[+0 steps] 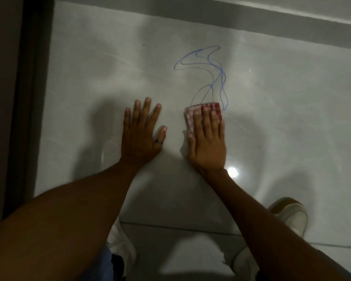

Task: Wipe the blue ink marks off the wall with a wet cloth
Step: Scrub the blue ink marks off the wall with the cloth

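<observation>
I see my right hand (208,142) flat on the glossy pale wall (292,102), its fingers (206,118) laid close together and pressing down on a folded red-and-white checked cloth (199,110), which shows past the fingertips and along the thumb side. The blue ink marks (207,67) are a looping scribble rising from the cloth toward 12 o'clock, with the lowest loops touching the cloth's top edge and one tail dropping just beside its corner at 2 o'clock. My left hand (143,130) lies at 9 o'clock from the cloth, apart from it, palm on the wall with fingers spread wide and holding nothing; a dark ring (158,141) sits on the thumb. A dark frame (28,98) runs along the wall's edge further toward 9 o'clock. A white shoe (292,216) shows at 5 o'clock.
</observation>
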### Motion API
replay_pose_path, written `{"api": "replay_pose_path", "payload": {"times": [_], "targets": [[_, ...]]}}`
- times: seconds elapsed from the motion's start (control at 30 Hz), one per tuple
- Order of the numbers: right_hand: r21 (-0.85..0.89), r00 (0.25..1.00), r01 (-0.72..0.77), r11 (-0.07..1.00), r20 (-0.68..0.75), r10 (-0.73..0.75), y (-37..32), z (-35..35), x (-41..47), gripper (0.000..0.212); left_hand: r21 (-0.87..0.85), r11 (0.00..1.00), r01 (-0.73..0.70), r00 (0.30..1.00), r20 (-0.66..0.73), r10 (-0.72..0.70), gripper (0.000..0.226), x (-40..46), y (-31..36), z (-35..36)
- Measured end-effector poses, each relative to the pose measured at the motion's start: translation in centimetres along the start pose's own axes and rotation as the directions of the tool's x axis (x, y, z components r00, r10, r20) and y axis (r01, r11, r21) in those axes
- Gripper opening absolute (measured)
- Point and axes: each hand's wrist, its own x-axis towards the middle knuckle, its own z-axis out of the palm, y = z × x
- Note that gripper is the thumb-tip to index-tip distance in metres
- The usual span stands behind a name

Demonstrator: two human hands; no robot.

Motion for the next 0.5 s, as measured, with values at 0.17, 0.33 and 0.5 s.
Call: {"api": "replay_pose_path", "payload": {"times": [0.17, 0.33, 0.5], "targets": [[-0.008, 0.994, 0.108, 0.994, 0.003, -0.108, 0.3, -0.3, 0.3, 0.065, 0.010, 1.000, -0.007, 1.000, -0.011, 0.007, 0.070, 0.1, 0.1, -0.1], [-0.015, 0.982, 0.187, 0.982, 0.038, -0.187, 0.8, -0.3, -0.4, 0.065, 0.019, 1.000, -0.013, 1.000, -0.010, 0.014, 0.070, 0.0, 0.1, 0.0], [-0.022, 0.995, 0.097, 0.995, 0.014, -0.097, 2.2, -0.7, 0.0, 0.067, 0.020, 1.000, -0.015, 1.000, -0.008, 0.016, 0.070, -0.1, 0.0, 0.1]]}}
